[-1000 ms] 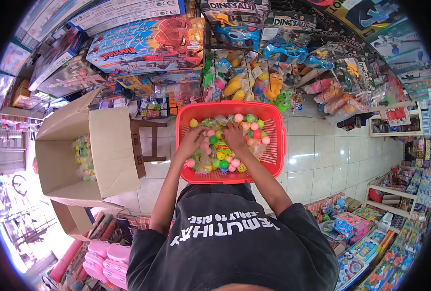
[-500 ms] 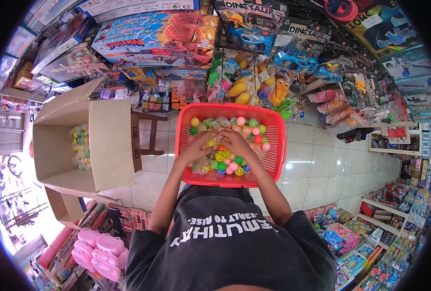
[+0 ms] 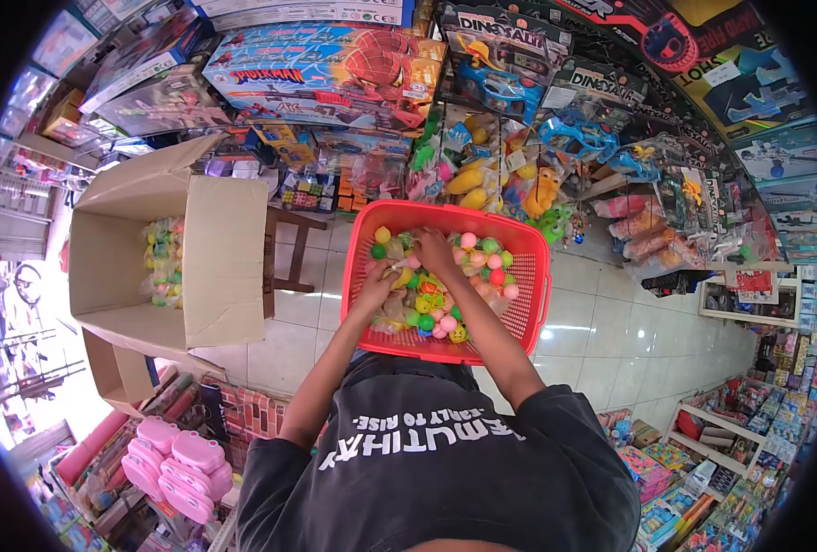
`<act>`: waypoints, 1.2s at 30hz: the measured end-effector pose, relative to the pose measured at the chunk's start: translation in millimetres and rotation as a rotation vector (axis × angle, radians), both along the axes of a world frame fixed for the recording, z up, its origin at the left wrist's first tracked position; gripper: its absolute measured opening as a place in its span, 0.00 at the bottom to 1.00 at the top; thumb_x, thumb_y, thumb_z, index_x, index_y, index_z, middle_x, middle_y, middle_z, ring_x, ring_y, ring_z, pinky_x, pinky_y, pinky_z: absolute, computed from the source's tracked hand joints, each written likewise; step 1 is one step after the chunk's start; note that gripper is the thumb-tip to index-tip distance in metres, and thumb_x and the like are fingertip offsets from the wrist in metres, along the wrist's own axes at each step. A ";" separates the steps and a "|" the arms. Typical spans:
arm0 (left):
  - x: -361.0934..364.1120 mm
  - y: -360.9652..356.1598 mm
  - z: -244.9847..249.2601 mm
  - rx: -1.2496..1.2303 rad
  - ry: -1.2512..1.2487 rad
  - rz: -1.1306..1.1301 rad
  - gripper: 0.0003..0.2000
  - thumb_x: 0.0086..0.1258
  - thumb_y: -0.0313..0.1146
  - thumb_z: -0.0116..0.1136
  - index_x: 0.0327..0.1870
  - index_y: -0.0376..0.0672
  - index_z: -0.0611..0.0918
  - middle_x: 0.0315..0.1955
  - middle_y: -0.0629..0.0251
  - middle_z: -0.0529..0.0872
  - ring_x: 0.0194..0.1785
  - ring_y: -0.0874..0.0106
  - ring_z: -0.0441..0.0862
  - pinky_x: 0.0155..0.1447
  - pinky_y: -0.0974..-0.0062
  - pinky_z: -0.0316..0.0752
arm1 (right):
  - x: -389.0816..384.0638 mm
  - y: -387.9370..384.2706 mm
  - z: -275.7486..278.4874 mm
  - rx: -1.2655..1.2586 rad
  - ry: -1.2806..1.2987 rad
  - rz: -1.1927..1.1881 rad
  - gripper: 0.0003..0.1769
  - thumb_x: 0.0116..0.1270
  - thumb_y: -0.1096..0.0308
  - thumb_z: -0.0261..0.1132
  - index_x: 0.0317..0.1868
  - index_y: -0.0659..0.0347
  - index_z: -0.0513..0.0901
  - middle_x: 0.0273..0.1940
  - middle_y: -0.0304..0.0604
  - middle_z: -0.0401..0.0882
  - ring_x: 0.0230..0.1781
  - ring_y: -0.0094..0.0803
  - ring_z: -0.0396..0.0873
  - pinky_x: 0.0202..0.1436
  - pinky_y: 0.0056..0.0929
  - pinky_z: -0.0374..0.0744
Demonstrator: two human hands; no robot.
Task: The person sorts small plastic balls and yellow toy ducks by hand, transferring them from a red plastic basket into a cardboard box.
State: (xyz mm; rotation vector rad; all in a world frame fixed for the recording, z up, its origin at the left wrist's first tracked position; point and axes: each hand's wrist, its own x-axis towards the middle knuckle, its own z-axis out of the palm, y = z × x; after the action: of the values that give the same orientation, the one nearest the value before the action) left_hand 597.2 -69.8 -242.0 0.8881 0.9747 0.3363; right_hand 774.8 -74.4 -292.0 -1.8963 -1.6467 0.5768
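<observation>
A red plastic basket (image 3: 539, 276) holds small coloured balls (image 3: 440, 324) in pink, green and yellow, some of them in clear plastic bags. My left hand (image 3: 377, 287) is over the basket's left side, its fingers closed on a piece of clear plastic bag (image 3: 396, 267) beside a yellow ball. A little further away and to the right, my right hand (image 3: 435, 252) reaches down among the balls with its fingers bent together. What lies under those right fingertips is hidden.
An open cardboard box (image 3: 224, 262) with more bagged balls (image 3: 163, 262) stands at the left beside a wooden stool (image 3: 298, 253). Packaged toys (image 3: 325, 78) fill the shelves ahead. Pink cases (image 3: 177, 467) sit at lower left. Tiled floor (image 3: 592, 304) extends right.
My hands were close together over the balls; now they are apart. The right has moved away from me, the left slightly nearer to me. The whole view has shifted a little.
</observation>
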 end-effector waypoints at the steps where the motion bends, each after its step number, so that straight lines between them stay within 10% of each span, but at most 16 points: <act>1: 0.1 -0.4 3.6 0.005 0.000 0.003 0.12 0.69 0.30 0.47 0.52 0.40 0.71 0.45 0.62 0.71 0.43 0.70 0.79 0.42 0.76 0.80 | -1.1 -1.8 -9.0 -0.019 -0.083 -0.001 0.17 0.56 0.71 0.57 0.48 0.62 0.76 0.44 0.50 0.75 0.48 0.47 0.74 0.51 0.40 0.74; 14: -3.6 -9.5 8.0 -0.291 -0.080 0.080 0.15 0.69 0.38 0.49 0.54 0.47 0.69 0.46 0.64 0.78 0.43 0.69 0.81 0.41 0.76 0.77 | -2.4 -1.8 -26.8 -0.095 -0.332 -0.083 0.14 0.51 0.74 0.59 0.41 0.59 0.76 0.39 0.47 0.75 0.46 0.47 0.75 0.47 0.40 0.77; 27: -6.4 5.7 34.7 -0.443 -0.444 0.236 0.15 0.70 0.35 0.44 0.56 0.42 0.67 0.51 0.58 0.75 0.54 0.64 0.75 0.62 0.64 0.70 | -2.1 -49.1 113.0 0.224 -0.149 -0.184 0.10 0.58 0.69 0.61 0.40 0.61 0.78 0.35 0.45 0.77 0.40 0.43 0.74 0.45 0.38 0.71; 29: -4.9 2.5 40.5 -0.409 -0.466 0.222 0.16 0.70 0.33 0.44 0.56 0.42 0.66 0.52 0.58 0.74 0.55 0.63 0.74 0.62 0.63 0.70 | -6.6 -61.3 128.6 0.186 0.272 -0.237 0.10 0.61 0.68 0.61 0.41 0.64 0.77 0.34 0.45 0.78 0.35 0.35 0.76 0.39 0.30 0.72; 36: 0.4 -26.1 79.8 -0.320 -0.583 0.224 0.18 0.68 0.30 0.48 0.57 0.43 0.63 0.53 0.59 0.72 0.57 0.63 0.73 0.60 0.58 0.71 | -32.4 -107.5 156.6 0.129 0.533 -0.226 0.09 0.64 0.69 0.60 0.42 0.64 0.72 0.30 0.38 0.75 0.32 0.23 0.74 0.35 0.22 0.72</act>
State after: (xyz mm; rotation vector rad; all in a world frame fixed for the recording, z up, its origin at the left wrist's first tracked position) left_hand 597.6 -95.9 -162.2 0.3508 0.5588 0.5742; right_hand 742.4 -182.0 -135.4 -1.6227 -1.0874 0.7779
